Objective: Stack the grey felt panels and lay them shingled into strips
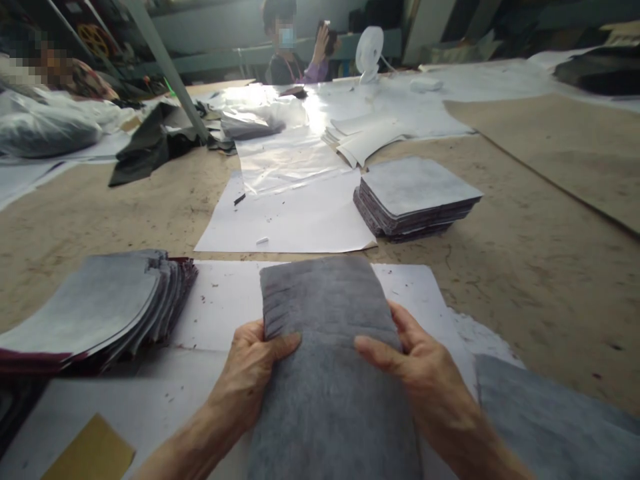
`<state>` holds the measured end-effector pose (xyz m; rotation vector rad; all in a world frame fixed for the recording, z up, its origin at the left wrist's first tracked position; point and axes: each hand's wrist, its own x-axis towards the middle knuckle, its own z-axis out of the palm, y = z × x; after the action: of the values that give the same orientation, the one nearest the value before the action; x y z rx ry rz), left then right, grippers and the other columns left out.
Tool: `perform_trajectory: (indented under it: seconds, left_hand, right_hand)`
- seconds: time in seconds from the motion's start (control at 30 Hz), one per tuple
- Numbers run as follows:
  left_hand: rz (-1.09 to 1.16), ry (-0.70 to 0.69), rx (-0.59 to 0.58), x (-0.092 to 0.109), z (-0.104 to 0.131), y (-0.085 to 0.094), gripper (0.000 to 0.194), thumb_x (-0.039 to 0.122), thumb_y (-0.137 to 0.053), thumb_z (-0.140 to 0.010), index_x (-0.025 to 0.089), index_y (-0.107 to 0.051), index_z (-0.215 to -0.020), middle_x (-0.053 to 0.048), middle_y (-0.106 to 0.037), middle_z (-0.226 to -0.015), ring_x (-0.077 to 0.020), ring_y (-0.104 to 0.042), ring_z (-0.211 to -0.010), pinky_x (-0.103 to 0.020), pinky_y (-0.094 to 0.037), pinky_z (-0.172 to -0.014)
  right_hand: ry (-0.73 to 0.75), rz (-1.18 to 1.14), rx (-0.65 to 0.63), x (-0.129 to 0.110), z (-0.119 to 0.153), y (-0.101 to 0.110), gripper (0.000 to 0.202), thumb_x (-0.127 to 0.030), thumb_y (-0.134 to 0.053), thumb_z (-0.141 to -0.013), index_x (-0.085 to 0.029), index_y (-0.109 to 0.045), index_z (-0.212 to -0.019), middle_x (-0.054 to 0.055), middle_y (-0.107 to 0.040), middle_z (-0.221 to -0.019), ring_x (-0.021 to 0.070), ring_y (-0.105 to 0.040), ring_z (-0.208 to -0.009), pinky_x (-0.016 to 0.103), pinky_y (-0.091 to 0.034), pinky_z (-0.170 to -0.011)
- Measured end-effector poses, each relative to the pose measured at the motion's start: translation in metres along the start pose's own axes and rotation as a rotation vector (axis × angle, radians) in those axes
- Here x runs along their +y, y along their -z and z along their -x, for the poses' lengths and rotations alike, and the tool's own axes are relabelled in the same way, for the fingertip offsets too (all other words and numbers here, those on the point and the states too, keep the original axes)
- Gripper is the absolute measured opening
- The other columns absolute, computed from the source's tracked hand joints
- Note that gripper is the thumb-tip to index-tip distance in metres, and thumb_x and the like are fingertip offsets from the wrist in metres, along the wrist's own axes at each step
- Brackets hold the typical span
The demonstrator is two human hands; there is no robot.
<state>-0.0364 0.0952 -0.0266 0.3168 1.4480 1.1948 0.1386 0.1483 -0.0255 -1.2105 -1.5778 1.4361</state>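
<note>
Grey suede-like pieces make up the stack [330, 360] I have in front of me, lying on a white sheet [210, 313] on the worktop [525, 267], close to my near edge and running away from me. My left hand [255, 373] clamps its left side, thumb pressed flat on top and the other fingers tucked under the edge, so it is clenched on the stack. My right hand [425, 380] does the same on the right side, thumb on top pointing inward, fingers wrapped around the edge. The stack's far end shows several layers stepped one behind another at its left corner. To my left, well apart from the hands, lies a fanned pile [100, 307] of curved grey pieces with dark red edges, partly on the same sheet. Just beside my right wrist another grey piece [550, 420] lies flat at the lower right. Farther out, a squared pile [415, 197] of grey pieces sits on the worktop, touching a second white sheet [290, 220]. Beyond that I see clear plastic film [285, 157], some white cut pieces [365, 137] and dark cloth [150, 143]. A person [295, 50] sits at the far end, near a white fan [370, 50].
</note>
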Motion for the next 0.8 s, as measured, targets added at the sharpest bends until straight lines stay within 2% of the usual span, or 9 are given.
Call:
perform_trajectory:
  seconds: [0.13, 0.23, 0.33, 0.43, 0.5, 0.6, 0.67, 0.73, 0.8]
  left_hand:
    - [-0.172, -0.34, 0.022, -0.001, 0.002, 0.005, 0.017, 0.019, -0.071, -0.058, 0.016, -0.069, -0.075, -0.002, -0.069, -0.078, -0.0186, -0.062, -0.075, -0.025, -0.048, -0.071]
    - [0.017, -0.124, -0.117, 0.001, 0.0, 0.004, 0.026, 0.021, -0.069, -0.061, 0.016, -0.067, -0.086, -0.005, -0.068, -0.081, -0.02, -0.062, -0.073, -0.028, -0.049, -0.068]
    - [0.031, 0.073, -0.198, 0.002, -0.003, 0.001, 0.03, 0.02, -0.067, -0.061, 0.014, -0.065, -0.091, -0.007, -0.068, -0.077, -0.0221, -0.062, -0.067, -0.033, -0.049, -0.063]
    - [-0.237, -0.181, -0.041, 0.001, -0.002, 0.0, 0.019, 0.017, -0.067, -0.06, 0.015, -0.068, -0.079, -0.003, -0.067, -0.071, -0.0202, -0.06, -0.068, -0.029, -0.048, -0.065]
    - [-0.304, -0.339, 0.023, 0.001, -0.001, -0.002, 0.016, 0.014, -0.067, -0.058, 0.015, -0.069, -0.074, -0.002, -0.067, -0.072, -0.0188, -0.06, -0.072, -0.025, -0.046, -0.067]
    - [-0.076, -0.114, -0.147, 0.003, 0.001, -0.005, 0.03, 0.012, -0.066, -0.055, 0.015, -0.068, -0.085, -0.004, -0.068, -0.078, -0.02, -0.061, -0.069, -0.029, -0.048, -0.066]
    - [0.055, 0.078, -0.248, 0.005, 0.001, -0.005, 0.036, 0.016, -0.066, -0.057, 0.015, -0.065, -0.093, -0.007, -0.068, -0.079, -0.0213, -0.062, -0.067, -0.033, -0.048, -0.065]
    - [0.008, 0.102, -0.193, 0.004, 0.001, -0.005, 0.03, 0.019, -0.066, -0.059, 0.013, -0.065, -0.088, -0.007, -0.067, -0.075, -0.0213, -0.061, -0.064, -0.034, -0.048, -0.064]
    - [-0.12, 0.024, -0.056, 0.001, 0.001, -0.003, 0.017, 0.017, -0.064, -0.059, 0.013, -0.066, -0.075, -0.003, -0.065, -0.065, -0.0195, -0.06, -0.06, -0.031, -0.047, -0.059]
  right_hand:
    - [-0.082, -0.022, -0.018, 0.005, 0.002, 0.001, 0.021, -0.032, -0.06, -0.067, -0.02, -0.068, -0.082, 0.004, -0.069, -0.075, 0.023, -0.064, -0.07, 0.032, -0.052, -0.066]
    - [-0.042, 0.058, 0.169, 0.009, 0.005, 0.002, 0.016, -0.03, -0.064, -0.061, -0.021, -0.069, -0.073, 0.004, -0.069, -0.074, 0.0245, -0.063, -0.076, 0.034, -0.049, -0.076]
    - [-0.322, -0.17, 0.034, 0.003, 0.002, 0.006, 0.031, -0.03, -0.063, -0.062, -0.018, -0.067, -0.091, 0.004, -0.068, -0.071, 0.023, -0.063, -0.066, 0.035, -0.051, -0.067]
    - [-0.438, -0.294, -0.155, -0.004, 0.0, 0.006, 0.034, -0.033, -0.062, -0.063, -0.015, -0.065, -0.091, 0.006, -0.067, -0.069, 0.0217, -0.062, -0.058, 0.032, -0.051, -0.056]
    - [-0.309, -0.144, -0.013, -0.002, 0.002, 0.002, 0.02, -0.031, -0.063, -0.061, -0.017, -0.067, -0.074, 0.005, -0.066, -0.066, 0.0218, -0.062, -0.062, 0.029, -0.05, -0.056]
    - [-0.153, 0.041, 0.217, 0.002, 0.004, -0.002, 0.008, -0.026, -0.063, -0.059, -0.02, -0.066, -0.063, 0.003, -0.067, -0.069, 0.0227, -0.062, -0.073, 0.03, -0.049, -0.067]
    - [-0.252, -0.02, 0.159, 0.001, 0.001, 0.001, 0.018, -0.026, -0.063, -0.059, -0.02, -0.067, -0.075, 0.002, -0.067, -0.068, 0.0225, -0.062, -0.069, 0.031, -0.05, -0.065]
    - [-0.38, -0.15, -0.018, -0.001, -0.002, 0.005, 0.03, -0.029, -0.063, -0.062, -0.017, -0.065, -0.089, 0.003, -0.066, -0.067, 0.0222, -0.062, -0.063, 0.032, -0.051, -0.059]
    - [-0.3, -0.1, -0.058, -0.001, -0.004, 0.005, 0.027, -0.032, -0.06, -0.066, -0.016, -0.065, -0.087, 0.004, -0.065, -0.064, 0.0219, -0.062, -0.061, 0.032, -0.05, -0.056]
